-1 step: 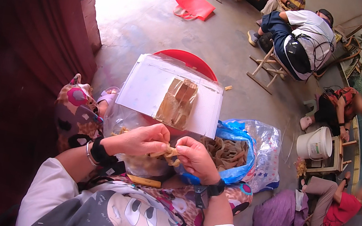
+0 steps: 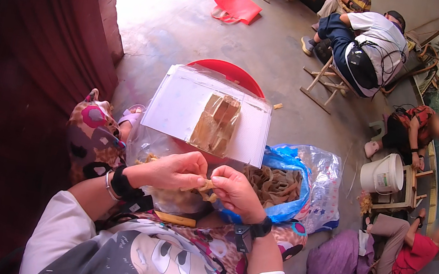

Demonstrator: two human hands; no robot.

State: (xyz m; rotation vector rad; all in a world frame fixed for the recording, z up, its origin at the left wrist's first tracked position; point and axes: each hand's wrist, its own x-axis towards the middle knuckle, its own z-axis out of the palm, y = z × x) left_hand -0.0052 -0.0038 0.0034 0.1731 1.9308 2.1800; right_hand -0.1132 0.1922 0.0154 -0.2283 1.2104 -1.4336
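Observation:
Above my lap, my left hand [image 2: 181,171] and my right hand [image 2: 238,192] are close together, thumbs and fingertips pinching. Between them runs a pale yellow, soft-looking strip [image 2: 210,184], twisted or knotted; its exact kind I cannot make out. Part of it hangs below my fingers. Under my hands lies a clear plastic bag [image 2: 175,202] with similar yellowish pieces. Just right of them, an open blue plastic bag [image 2: 293,209] holds many brownish strips [image 2: 272,186].
Ahead, a white board [image 2: 172,102] rests on a red round tub or stool [image 2: 231,71], bearing a brown block wrapped in clear film [image 2: 216,124]. A yellow stick [image 2: 175,219] lies across my lap. At right are a white bucket [image 2: 382,174], a purple sack [image 2: 341,264] and several seated people.
The strip between my fingertips has shifted slightly and its loop looks smaller. My right fingers have moved a little; both hands stay in nearly the same place.

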